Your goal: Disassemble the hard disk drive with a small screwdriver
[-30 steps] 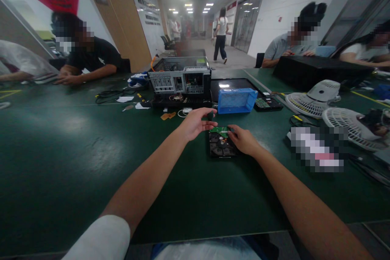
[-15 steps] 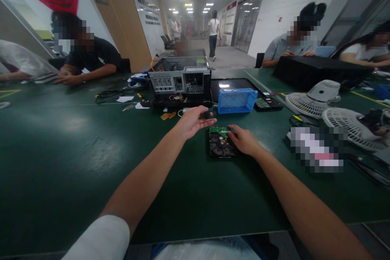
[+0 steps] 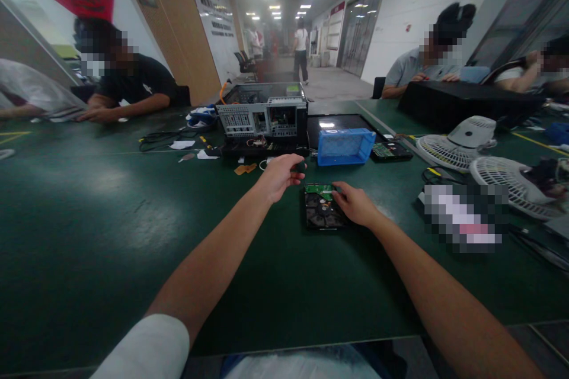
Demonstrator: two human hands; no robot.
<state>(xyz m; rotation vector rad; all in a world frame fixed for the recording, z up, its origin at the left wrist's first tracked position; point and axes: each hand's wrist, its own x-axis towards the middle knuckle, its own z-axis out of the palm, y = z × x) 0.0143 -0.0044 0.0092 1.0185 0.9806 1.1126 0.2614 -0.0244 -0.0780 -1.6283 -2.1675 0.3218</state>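
A hard drive with a green circuit board (image 3: pixel 326 210) lies on the green table (image 3: pixel 178 284), in front of me. My right hand (image 3: pixel 355 204) rests on its right edge, thumb and fingers at the board's upper right; whether they pinch anything small is hidden. Just up and left of the drive, above the table, my left hand (image 3: pixel 284 176) has its fingers curled round a small dark object (image 3: pixel 301 167), too small to name. Behind the left hand stands an open computer case (image 3: pixel 262 118), and to its right a blue plastic bin (image 3: pixel 345 147) is tipped on its side.
Another drive (image 3: pixel 391 151) lies right of the bin, by a flat black panel (image 3: pixel 342 122). White fan parts (image 3: pixel 457 145), a black box (image 3: pixel 466 103) and cables (image 3: pixel 162 139) are spread about. People sit across the table at left and right; one person walks behind.
The fingers of my left hand have curled in around the small dark object, which has shifted slightly left. My right hand and the drive stay put. The walking person has moved left.
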